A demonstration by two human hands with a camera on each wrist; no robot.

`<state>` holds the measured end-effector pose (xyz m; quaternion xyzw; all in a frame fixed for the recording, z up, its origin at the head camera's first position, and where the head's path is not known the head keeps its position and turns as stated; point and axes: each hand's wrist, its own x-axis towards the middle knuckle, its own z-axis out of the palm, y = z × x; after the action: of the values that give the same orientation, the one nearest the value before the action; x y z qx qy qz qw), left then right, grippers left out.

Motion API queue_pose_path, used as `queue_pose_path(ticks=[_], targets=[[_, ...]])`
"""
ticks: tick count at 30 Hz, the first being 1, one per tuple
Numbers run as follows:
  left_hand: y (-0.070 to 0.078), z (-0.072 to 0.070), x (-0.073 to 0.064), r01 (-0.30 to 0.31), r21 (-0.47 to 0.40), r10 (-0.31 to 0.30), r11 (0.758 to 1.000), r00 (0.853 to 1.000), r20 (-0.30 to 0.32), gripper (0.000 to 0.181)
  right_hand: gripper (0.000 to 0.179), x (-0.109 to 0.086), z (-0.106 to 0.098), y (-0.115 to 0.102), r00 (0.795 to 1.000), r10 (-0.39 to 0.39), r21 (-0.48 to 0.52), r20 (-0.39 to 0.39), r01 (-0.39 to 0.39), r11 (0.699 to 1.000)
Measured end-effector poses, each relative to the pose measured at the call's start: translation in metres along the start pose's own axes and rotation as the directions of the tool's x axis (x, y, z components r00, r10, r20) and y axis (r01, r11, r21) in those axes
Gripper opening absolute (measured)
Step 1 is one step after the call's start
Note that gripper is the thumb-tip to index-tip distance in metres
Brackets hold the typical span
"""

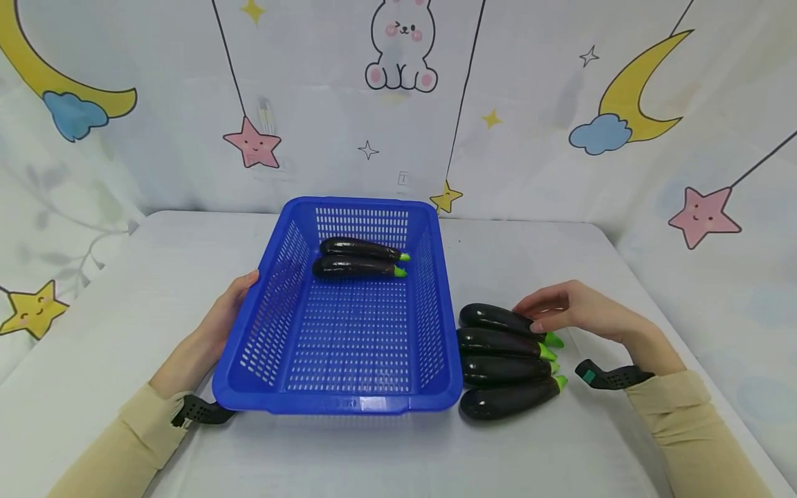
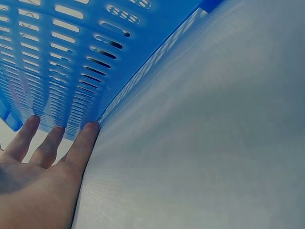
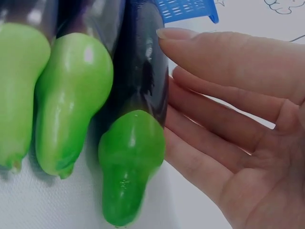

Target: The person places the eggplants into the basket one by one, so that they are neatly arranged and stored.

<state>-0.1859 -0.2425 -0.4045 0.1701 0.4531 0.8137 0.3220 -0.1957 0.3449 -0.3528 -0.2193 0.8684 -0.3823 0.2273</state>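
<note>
A blue perforated plastic basket (image 1: 349, 402) stands mid-table with two dark eggplants (image 1: 358, 267) lying at its far end. My left hand (image 1: 223, 315) is at the basket's left side. In the left wrist view its straight fingers (image 2: 82, 145) touch the slotted wall; the thumb is hidden. Right of the basket, several eggplants with green stems lie side by side. My right hand (image 1: 569, 309) is at the farthest one, an eggplant (image 1: 495, 317) whose green cap (image 3: 133, 143) shows in the right wrist view. The thumb lies over its edge and the loosely extended fingers are along its far side.
The nearest loose eggplant (image 1: 507, 401) lies by the basket's front right corner. A white cloth covers the table (image 1: 398, 460). Behind it hangs a white curtain (image 1: 324, 104) printed with moons, stars and a rabbit. Each wrist wears a black strap (image 1: 613, 375).
</note>
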Motion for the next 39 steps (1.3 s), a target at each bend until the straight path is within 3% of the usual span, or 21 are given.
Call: queue_pose_path(ticks=[5,15,22,29,39], targets=[[0.000,0.000,-0.001,0.000,-0.012,0.000,1.000,1.000,0.010,0.047,0.038,0.001,0.004,-0.002,1.000,-0.006,0.011,0.018,0.006,1.000],[-0.003,-0.004,-0.001,0.011,0.094,-0.003,0.996,0.996,-0.087,0.045,0.039,0.002,0.005,0.000,1.000,-0.005,0.018,0.013,0.005,1.000],[-0.003,-0.004,-0.001,0.004,0.016,-0.003,1.000,1.000,-0.025,0.045,0.039,0.005,0.006,0.001,1.000,-0.026,0.009,0.005,0.026,1.000],[-0.002,-0.004,0.000,-0.002,0.003,0.002,1.000,1.000,-0.001,0.046,0.041,0.007,0.008,0.002,1.000,-0.014,-0.001,-0.025,0.014,1.000],[-0.004,-0.005,0.000,-0.005,0.053,0.009,0.999,0.998,-0.068,0.044,0.043,0.010,0.011,0.000,0.999,-0.010,-0.005,-0.042,0.009,1.000]])
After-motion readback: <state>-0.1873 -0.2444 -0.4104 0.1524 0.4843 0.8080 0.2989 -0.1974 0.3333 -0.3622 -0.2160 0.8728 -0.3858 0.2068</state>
